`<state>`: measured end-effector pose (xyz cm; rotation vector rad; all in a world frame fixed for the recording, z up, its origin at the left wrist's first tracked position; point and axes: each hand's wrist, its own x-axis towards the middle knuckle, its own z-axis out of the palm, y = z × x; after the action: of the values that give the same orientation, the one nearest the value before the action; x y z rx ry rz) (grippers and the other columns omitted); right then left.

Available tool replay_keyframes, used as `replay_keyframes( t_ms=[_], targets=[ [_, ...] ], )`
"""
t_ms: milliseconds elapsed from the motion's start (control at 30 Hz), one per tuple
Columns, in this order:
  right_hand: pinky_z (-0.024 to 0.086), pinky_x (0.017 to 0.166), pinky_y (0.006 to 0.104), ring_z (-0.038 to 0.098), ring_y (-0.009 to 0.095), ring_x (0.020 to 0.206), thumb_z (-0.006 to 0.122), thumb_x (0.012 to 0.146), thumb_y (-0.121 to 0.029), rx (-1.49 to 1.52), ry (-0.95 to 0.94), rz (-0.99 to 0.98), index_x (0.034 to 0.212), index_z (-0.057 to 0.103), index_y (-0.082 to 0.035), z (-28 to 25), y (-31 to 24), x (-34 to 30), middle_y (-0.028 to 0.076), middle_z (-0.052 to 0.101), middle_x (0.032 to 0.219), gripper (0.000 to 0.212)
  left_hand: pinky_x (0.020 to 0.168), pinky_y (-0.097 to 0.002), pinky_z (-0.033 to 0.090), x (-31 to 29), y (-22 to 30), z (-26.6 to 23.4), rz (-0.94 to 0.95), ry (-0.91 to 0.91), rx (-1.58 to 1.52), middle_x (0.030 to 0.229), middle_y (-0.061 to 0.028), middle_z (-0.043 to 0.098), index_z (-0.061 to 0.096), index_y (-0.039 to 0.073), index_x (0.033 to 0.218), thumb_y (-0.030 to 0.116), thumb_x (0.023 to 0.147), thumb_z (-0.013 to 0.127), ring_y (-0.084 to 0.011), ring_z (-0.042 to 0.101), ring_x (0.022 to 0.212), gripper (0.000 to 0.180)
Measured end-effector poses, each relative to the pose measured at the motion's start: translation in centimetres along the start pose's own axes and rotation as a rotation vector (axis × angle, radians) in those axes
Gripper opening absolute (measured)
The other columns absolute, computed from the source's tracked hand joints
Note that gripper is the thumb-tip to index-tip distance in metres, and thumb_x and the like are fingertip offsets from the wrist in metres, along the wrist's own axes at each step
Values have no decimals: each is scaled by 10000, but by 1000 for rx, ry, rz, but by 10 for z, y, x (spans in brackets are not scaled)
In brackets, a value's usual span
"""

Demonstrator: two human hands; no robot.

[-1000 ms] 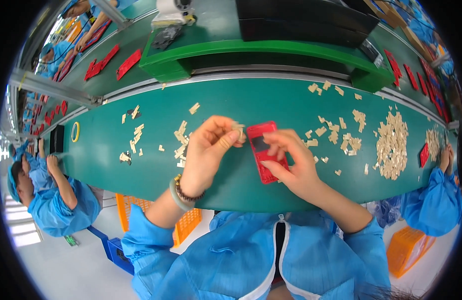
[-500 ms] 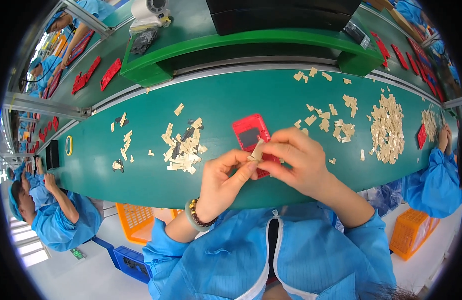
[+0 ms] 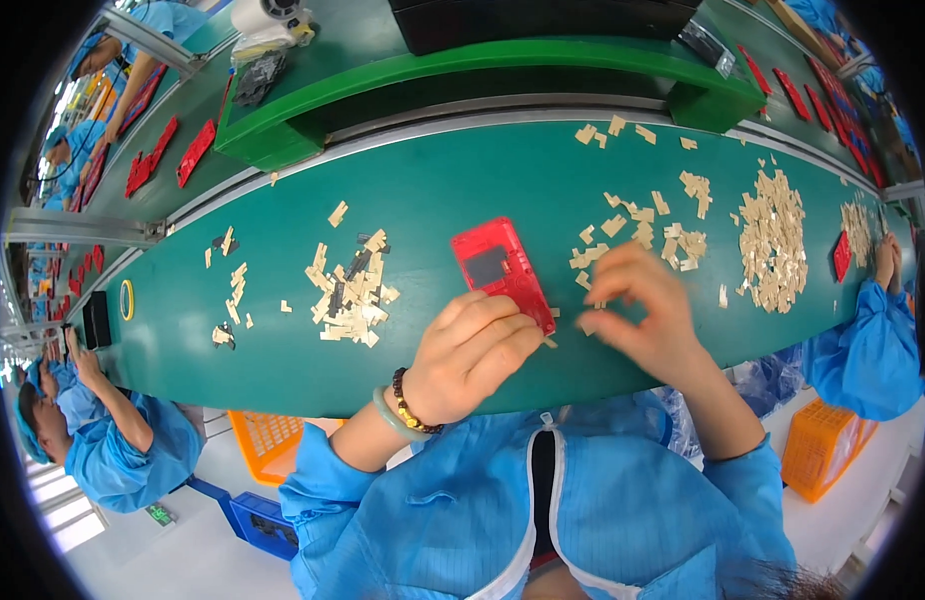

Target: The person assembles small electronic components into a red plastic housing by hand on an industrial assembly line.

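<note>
One red case point(image 3: 516, 276), lower end under the left hand point(image 3: 473, 350), fingers curled, pinch unclear, right hand point(image 3: 645, 312) now drawn away rightward, thumb and fingers parted.

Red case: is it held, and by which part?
The left hand partly covers the lower end of the red case; whether it grips can't be told. The right hand, open, is off it.

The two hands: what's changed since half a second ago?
The right hand has let go of the cream piece that both hands were pinching and moved right, thumb and fingers apart. The left hand now covers the lower end of the red case, a pale tip showing at its fingertips. The case and the big cream pile lie on the green table as before.
</note>
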<state>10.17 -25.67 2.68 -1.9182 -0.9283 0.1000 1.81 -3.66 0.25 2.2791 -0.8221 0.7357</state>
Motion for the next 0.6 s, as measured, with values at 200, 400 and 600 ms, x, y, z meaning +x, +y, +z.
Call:
replay_keyframes(
  t_ms=[200, 400, 600],
  targets=[
    [508, 637, 305, 611, 188, 751, 784, 749, -109, 56, -233, -158, 861, 567, -70, 13, -4, 11, 43, 586, 910, 248, 636, -357, 432, 7, 9, 1, 129, 117, 293, 899, -95, 698, 671, 38, 885, 157, 671, 685, -229, 589, 780, 245],
    [495, 623, 320, 604, 208, 758, 749, 772, -114, 229, -340, 7, 839, 542, -78, 3, -17, 14, 35, 572, 852, 220, 662, -339, 409, 9, 15, -2, 243, 97, 393, 903, -88, 705, 674, 52, 850, 179, 668, 689, -210, 562, 755, 223],
    [495, 614, 333, 610, 218, 760, 755, 743, -127, -30, -249, -219, 826, 543, -83, 6, -15, 11, 30, 570, 845, 232, 674, -338, 397, 10, 17, -2, 222, 110, 411, 936, -86, 709, 668, 55, 861, 161, 695, 697, -196, 562, 759, 200]
  ],
)
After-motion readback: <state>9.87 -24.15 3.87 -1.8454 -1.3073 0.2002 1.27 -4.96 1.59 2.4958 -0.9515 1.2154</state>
